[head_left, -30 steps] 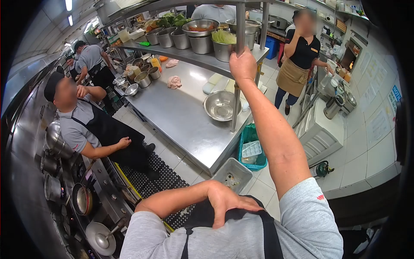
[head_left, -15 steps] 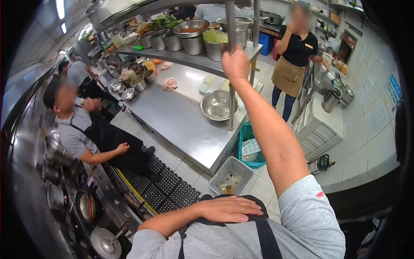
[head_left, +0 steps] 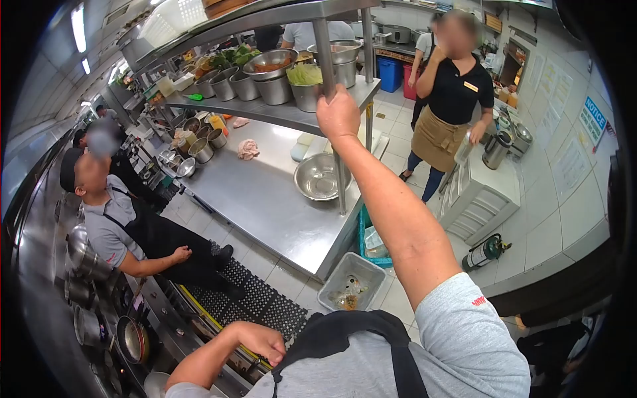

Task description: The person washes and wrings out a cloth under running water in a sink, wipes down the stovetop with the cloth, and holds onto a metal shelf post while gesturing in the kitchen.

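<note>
My right hand (head_left: 339, 114) is wrapped round an upright steel post (head_left: 324, 56) of the shelf, with that arm stretched out in front of me. Low beside my body, my left hand (head_left: 261, 341) has its fingers curled in, close to the edge of my black apron (head_left: 332, 335); whatever may be in them is hidden. Just past the gripped post, a steel pot of shredded greens (head_left: 306, 86) stands on the shelf (head_left: 265, 114). Below it, a steel mixing bowl (head_left: 321, 178) rests on the steel worktable (head_left: 252, 192).
A piece of raw meat (head_left: 248, 149) lies on the worktable. Grey bin (head_left: 350, 282) and teal-lined bin (head_left: 373, 242) stand on the floor. A co-worker in an apron (head_left: 159, 232) is at left by the stove pans (head_left: 133, 338); another person (head_left: 451, 93) stands at right.
My left hand has moved off my apron front to the left, its fingers going from flat to curled. My right hand stays on the post. The person at right has lowered one arm, holding a container.
</note>
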The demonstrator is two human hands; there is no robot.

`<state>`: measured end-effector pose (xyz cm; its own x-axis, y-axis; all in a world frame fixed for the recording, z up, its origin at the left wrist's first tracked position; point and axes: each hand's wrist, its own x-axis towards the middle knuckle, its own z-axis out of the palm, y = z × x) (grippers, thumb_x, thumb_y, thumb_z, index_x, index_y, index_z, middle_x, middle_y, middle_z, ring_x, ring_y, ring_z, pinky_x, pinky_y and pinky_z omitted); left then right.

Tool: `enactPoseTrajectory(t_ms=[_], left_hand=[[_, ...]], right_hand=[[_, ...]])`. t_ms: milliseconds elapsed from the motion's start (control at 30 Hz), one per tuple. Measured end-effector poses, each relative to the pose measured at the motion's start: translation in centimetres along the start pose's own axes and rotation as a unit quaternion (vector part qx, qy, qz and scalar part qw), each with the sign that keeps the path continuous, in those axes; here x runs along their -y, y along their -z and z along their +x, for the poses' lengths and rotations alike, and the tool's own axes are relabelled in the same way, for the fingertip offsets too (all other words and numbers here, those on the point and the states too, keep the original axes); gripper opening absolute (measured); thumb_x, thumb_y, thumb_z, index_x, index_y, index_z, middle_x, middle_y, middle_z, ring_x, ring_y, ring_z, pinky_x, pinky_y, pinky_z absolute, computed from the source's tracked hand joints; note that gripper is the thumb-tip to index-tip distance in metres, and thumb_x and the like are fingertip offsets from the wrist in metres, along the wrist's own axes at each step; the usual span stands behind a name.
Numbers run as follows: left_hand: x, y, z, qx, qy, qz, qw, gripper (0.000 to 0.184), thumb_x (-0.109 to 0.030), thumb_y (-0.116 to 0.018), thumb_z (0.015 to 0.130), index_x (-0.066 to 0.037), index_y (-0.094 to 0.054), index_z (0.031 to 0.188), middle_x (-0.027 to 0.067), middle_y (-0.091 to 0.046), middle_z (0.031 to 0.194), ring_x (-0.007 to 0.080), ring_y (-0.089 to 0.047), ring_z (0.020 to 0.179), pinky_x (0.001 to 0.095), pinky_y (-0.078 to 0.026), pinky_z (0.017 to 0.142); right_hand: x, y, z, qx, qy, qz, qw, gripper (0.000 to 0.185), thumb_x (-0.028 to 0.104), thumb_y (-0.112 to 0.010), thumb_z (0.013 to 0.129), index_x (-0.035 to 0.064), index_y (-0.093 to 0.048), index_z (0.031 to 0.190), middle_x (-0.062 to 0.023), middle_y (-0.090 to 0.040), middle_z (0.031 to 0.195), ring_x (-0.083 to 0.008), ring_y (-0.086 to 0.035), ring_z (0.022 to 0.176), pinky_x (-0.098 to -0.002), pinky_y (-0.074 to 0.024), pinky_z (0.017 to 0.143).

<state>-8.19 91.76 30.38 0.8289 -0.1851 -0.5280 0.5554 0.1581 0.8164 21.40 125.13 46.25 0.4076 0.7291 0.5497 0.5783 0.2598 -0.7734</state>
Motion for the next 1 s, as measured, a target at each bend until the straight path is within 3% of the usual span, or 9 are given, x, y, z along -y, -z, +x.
enactPoseTrajectory(t_ms=[167, 433, 567, 700, 733, 767, 833, 933, 1000], left_hand=[[2.1, 1.7, 3.6, 0.044, -0.008, 0.030, 0.999, 0.060, -0.050, -0.070, 0.097, 0.006, -0.069, 0.075, 0.0099, -0.070, 0.069, 0.0145, -0.068, 0.067, 0.0307, -0.055, 0.064], [9.3, 2.1, 6.9, 0.001, -0.259, -0.183, 0.948, 0.055, -0.040, -0.075, 0.094, 0.010, -0.070, 0.072, 0.0156, -0.067, 0.062, 0.0222, -0.069, 0.057, 0.0340, -0.057, 0.051], [4.7, 2.9, 7.1, 0.062, -0.232, -0.348, 0.906, 0.045, -0.025, -0.077, 0.093, 0.011, -0.067, 0.069, 0.0191, -0.068, 0.062, 0.0258, -0.070, 0.054, 0.0316, -0.056, 0.045], [-1.2, 2.8, 4.8, -0.115, -0.171, -0.193, 0.959, 0.032, -0.017, -0.086, 0.083, 0.007, -0.068, 0.074, 0.0143, -0.069, 0.062, 0.0202, -0.067, 0.048, 0.0298, -0.054, 0.044], [0.2, 4.0, 4.9, -0.124, -0.158, -0.194, 0.960, 0.052, -0.036, -0.091, 0.078, 0.005, -0.070, 0.100, 0.0217, -0.074, 0.100, 0.0245, -0.075, 0.086, 0.0362, -0.061, 0.074], [-0.8, 3.8, 5.6, -0.120, -0.157, -0.200, 0.960, 0.052, -0.036, -0.091, 0.078, 0.005, -0.070, 0.100, 0.0217, -0.074, 0.100, 0.0245, -0.075, 0.086, 0.0362, -0.061, 0.074], [-4.1, 2.7, 7.3, -0.230, -0.431, -0.067, 0.870, 0.104, -0.065, -0.085, 0.072, 0.003, -0.051, 0.143, 0.0296, -0.045, 0.152, 0.0359, -0.046, 0.143, 0.0489, -0.038, 0.116], [-6.2, 2.0, 7.3, -0.172, -0.302, 0.126, 0.929, 0.137, -0.083, -0.075, 0.066, -0.004, -0.020, 0.164, 0.0251, -0.009, 0.170, 0.0388, -0.003, 0.159, 0.0521, -0.008, 0.127], [-5.7, 2.1, 7.9, -0.167, -0.291, 0.145, 0.931, 0.141, -0.085, -0.073, 0.066, -0.004, -0.015, 0.165, 0.0259, -0.008, 0.170, 0.0408, -0.003, 0.159, 0.0532, -0.008, 0.127]], right_hand=[[0.2, 0.2, -0.2, -0.001, 0.001, 0.000, 1.000, 0.024, 0.022, -0.070, 0.089, 0.0047, -0.066, 0.104, -0.0196, -0.072, 0.104, -0.0421, -0.068, 0.100, -0.0513, -0.0537, 0.087], [-0.1, -0.1, -0.1, -0.009, 0.004, 0.003, 1.000, 0.024, 0.024, -0.069, 0.090, 0.0041, -0.066, 0.102, -0.0204, -0.072, 0.100, -0.0434, -0.068, 0.098, -0.0523, -0.0531, 0.086], [0.0, -0.1, -0.1, -0.008, 0.010, 0.000, 1.000, 0.023, 0.024, -0.068, 0.090, 0.0043, -0.065, 0.101, -0.0211, -0.072, 0.099, -0.0439, -0.068, 0.097, -0.0525, -0.0530, 0.086], [0.0, 0.0, 0.0, -0.004, 0.009, 0.001, 1.000, 0.022, 0.023, -0.067, 0.090, 0.0044, -0.065, 0.101, -0.0215, -0.072, 0.099, -0.0440, -0.068, 0.097, -0.0524, -0.0532, 0.086], [-0.1, -0.1, 0.0, 0.000, 0.006, -0.002, 1.000, 0.022, 0.023, -0.067, 0.090, 0.0044, -0.065, 0.101, -0.0215, -0.072, 0.099, -0.0440, -0.068, 0.097, -0.0524, -0.0532, 0.086], [-0.3, -0.2, 0.0, -0.005, 0.009, -0.001, 1.000, 0.022, 0.023, -0.067, 0.090, 0.0044, -0.065, 0.101, -0.0216, -0.072, 0.099, -0.0441, -0.068, 0.097, -0.0525, -0.0532, 0.086], [-0.4, -0.3, 0.1, -0.010, 0.009, -0.004, 1.000, 0.022, 0.023, -0.067, 0.089, 0.0043, -0.065, 0.101, -0.0217, -0.072, 0.099, -0.0441, -0.068, 0.097, -0.0525, -0.0532, 0.086], [-0.1, -0.1, -0.1, -0.008, 0.001, 0.000, 1.000, 0.022, 0.024, -0.067, 0.090, 0.0046, -0.066, 0.100, -0.0206, -0.073, 0.098, -0.0433, -0.069, 0.097, -0.0522, -0.0533, 0.086], [0.0, 0.0, -0.2, -0.007, 0.003, -0.005, 1.000, 0.022, 0.024, -0.068, 0.090, 0.0049, -0.066, 0.100, -0.0203, -0.073, 0.098, -0.0430, -0.069, 0.097, -0.0521, -0.0534, 0.086]])
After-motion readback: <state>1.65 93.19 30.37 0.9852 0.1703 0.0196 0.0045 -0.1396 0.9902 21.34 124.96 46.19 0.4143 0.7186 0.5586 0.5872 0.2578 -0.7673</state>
